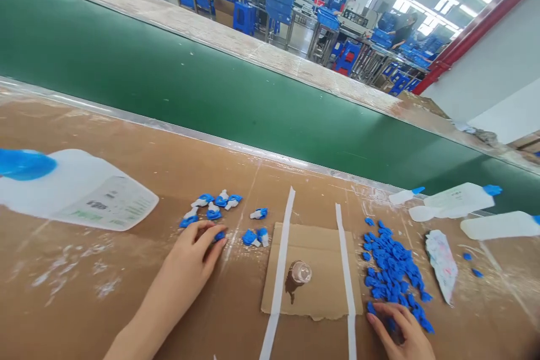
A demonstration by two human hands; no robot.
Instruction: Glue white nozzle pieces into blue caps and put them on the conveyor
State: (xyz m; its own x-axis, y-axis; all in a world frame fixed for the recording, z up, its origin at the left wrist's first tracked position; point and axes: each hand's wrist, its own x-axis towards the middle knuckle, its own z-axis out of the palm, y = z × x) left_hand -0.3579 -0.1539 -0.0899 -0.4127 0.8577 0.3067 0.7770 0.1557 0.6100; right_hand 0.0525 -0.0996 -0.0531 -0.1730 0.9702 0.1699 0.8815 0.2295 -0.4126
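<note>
Blue plastic caps lie in a knobbly heap on the scuffed brown table beside torn cardboard, the right hand spread flat on their near edge, the left hand open, fingertips touching one loose cap, neither gripping.

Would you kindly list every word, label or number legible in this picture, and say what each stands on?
No text can be read here.
label on the white container: green and dark print, too blurred to read.
printed pouch: coloured markings, too small to read.
</note>
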